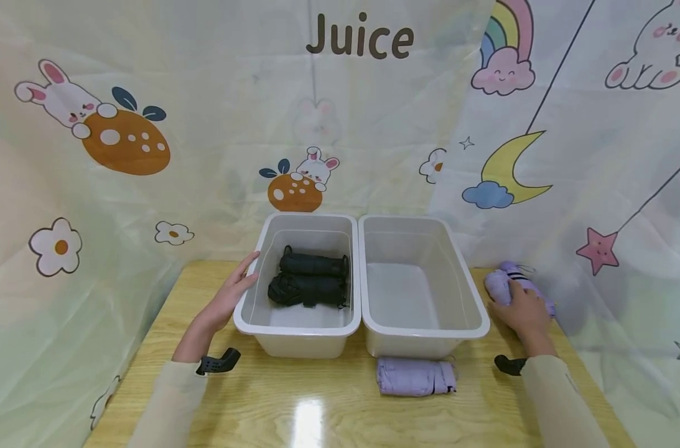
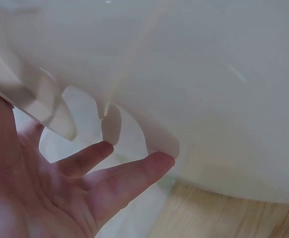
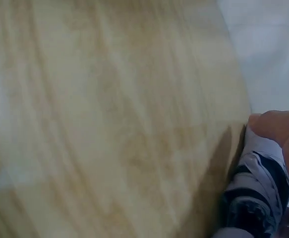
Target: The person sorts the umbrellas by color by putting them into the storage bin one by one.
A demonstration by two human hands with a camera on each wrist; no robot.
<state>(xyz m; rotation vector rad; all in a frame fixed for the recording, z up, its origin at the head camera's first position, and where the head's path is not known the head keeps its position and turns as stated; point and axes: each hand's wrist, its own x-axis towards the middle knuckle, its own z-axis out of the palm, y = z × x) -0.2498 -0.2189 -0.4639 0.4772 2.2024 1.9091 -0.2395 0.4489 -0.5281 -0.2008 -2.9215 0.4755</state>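
Note:
At the far right of the head view my right hand (image 1: 523, 311) grips a lavender folded umbrella (image 1: 498, 286), thumb on its near side. Another lavender bundle with black stripes (image 1: 535, 291) lies right beside it, partly covered by the hand. In the right wrist view the thumb presses on lavender fabric with dark bands (image 3: 263, 173). My left hand (image 1: 230, 300) rests its extended fingers against the outer left side of the left white bin (image 1: 300, 333). Two black folded umbrellas (image 1: 312, 289) lie inside that bin, one behind the other.
A second white bin (image 1: 426, 333) stands against the first on its right, with nothing inside. In front of it a lavender folded umbrella (image 1: 412, 377) lies on the wooden table (image 1: 261, 398). A printed cloth (image 1: 216, 124) hangs behind and around the table.

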